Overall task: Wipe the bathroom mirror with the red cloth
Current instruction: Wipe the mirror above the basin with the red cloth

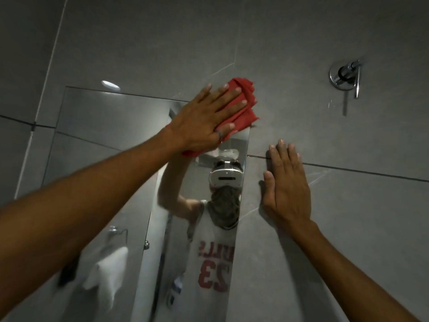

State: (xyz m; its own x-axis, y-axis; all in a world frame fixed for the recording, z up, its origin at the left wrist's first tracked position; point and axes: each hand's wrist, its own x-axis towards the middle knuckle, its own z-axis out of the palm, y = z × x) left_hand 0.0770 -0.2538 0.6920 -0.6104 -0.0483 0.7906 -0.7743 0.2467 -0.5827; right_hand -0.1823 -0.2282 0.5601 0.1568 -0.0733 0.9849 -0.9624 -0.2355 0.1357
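Observation:
The red cloth [246, 105] is bunched at the top right corner of the bathroom mirror [111, 126], partly lapping onto the grey wall tile. My left hand [209, 117] lies flat on the cloth with fingers spread, pressing it against the glass. My right hand [286, 182] rests flat on the tile just right of the mirror's edge, fingers together, holding nothing. The mirror reflects a person in a white headset and a numbered jersey.
A chrome wall fitting [346, 76] with a lever sticks out of the tile at the upper right. Grey tiles [348, 217] with dark grout lines surround the mirror. A white towel on a ring [109, 266] and a ceiling light [110, 84] show as reflections.

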